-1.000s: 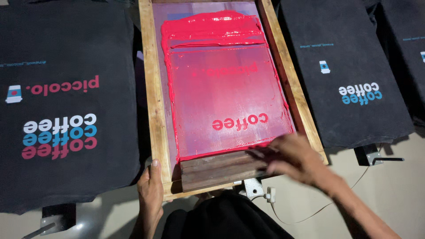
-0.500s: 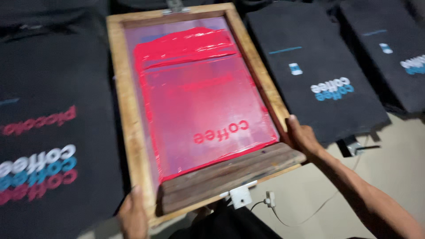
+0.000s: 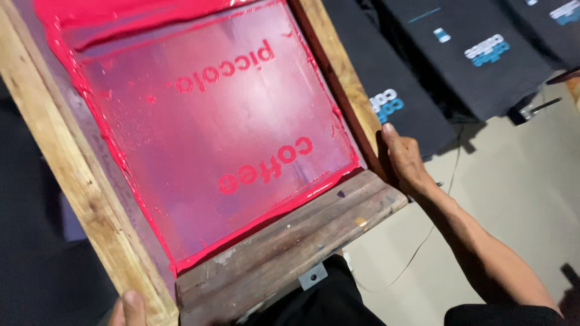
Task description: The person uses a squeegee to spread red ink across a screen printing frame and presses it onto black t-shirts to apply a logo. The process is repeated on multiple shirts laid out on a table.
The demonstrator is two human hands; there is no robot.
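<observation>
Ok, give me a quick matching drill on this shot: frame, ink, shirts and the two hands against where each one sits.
Things:
1. right hand
2. left hand
3. red ink
4. dark shirts

Places:
A. spread over the mesh inside the wooden frame
B. at the frame's bottom left corner, mostly out of view
C. flat beside the frame, top right
D. on the frame's right outer edge

Pairs: 1-D, 2-B, 3-A, 4-C
</observation>
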